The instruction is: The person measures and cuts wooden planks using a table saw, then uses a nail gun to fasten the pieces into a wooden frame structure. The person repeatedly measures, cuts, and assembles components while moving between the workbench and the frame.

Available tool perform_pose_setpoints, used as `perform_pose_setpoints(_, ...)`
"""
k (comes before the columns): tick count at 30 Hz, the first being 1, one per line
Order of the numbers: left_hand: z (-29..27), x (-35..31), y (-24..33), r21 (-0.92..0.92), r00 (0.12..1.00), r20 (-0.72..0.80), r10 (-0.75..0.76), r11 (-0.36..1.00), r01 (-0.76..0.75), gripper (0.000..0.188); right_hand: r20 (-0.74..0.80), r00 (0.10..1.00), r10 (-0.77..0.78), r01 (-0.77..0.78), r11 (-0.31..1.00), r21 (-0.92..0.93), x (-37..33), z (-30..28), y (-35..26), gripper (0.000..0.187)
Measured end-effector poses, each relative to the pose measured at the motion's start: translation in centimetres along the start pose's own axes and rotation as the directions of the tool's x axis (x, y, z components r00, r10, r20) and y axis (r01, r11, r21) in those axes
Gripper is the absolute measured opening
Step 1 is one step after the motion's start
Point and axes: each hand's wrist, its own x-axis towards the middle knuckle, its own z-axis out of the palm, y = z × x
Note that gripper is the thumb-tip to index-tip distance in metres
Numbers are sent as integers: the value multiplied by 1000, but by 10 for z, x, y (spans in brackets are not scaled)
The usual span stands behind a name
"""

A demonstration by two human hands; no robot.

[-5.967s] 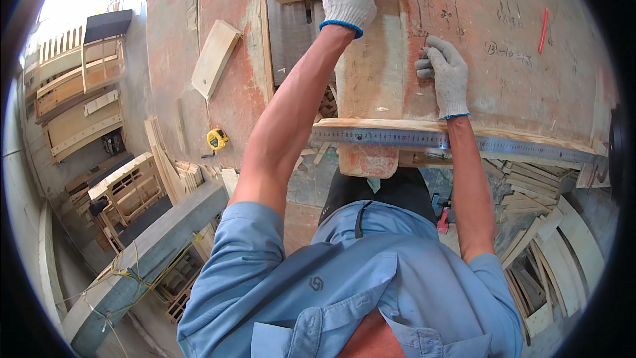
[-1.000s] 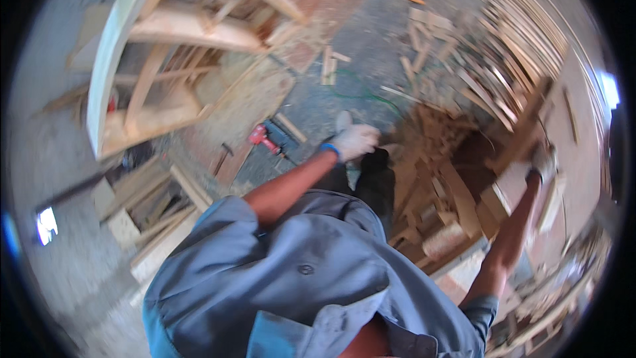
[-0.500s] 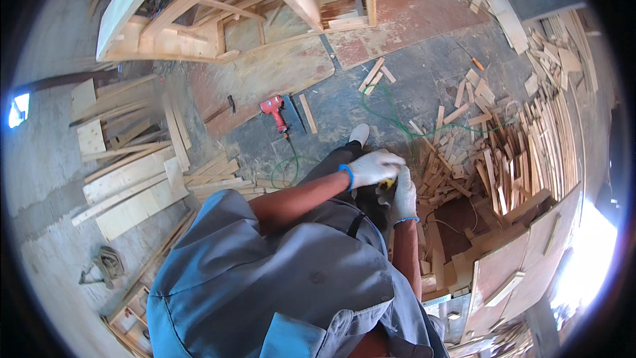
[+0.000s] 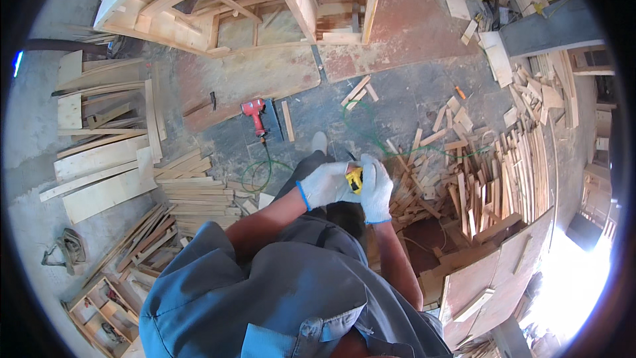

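Both of my hands wear white knit gloves with blue cuffs and meet in front of my body. Between them is a yellow and black tape measure [image 4: 356,179], partly covered by the gloves. My right hand [image 4: 377,190] is closed round its right side. My left hand [image 4: 324,185] is closed against its left side, with the fingertips partly hidden. A small dark tip shows just above the hands; I cannot tell what it belongs to.
A red air nail gun [image 4: 253,111] with a green hose [image 4: 267,164] lies on the floor ahead. Beyond it stands a curved wooden frame [image 4: 306,0]. Plywood pieces [image 4: 112,189] lie left; a heap of wood offcuts [image 4: 430,179] lies right, near a leaning board [image 4: 493,278].
My hands have come left and slightly lower in view, and the tape measure shows more plainly between them. The view of the room has shifted and turned slightly.
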Motion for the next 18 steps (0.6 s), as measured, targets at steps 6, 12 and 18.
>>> perform_pose_setpoints(6, -4, -31, 10, 68, 984, -176, 20, 998, -8, 35, 262, 951, -163, 191, 978, -85, 12, 10, -48, 31)
perform_pose_setpoints(12, -22, -61, 30, 105, 884, -462, 67, 994, -21, 21, 474, 880, -25, 133, 972, -195, 12, 55, -60, 45)
perform_pose_setpoints(18, -37, -90, 64, 173, 785, -601, 151, 983, -57, 20, 441, 897, -5, 130, 959, -253, 13, 109, -68, 49)
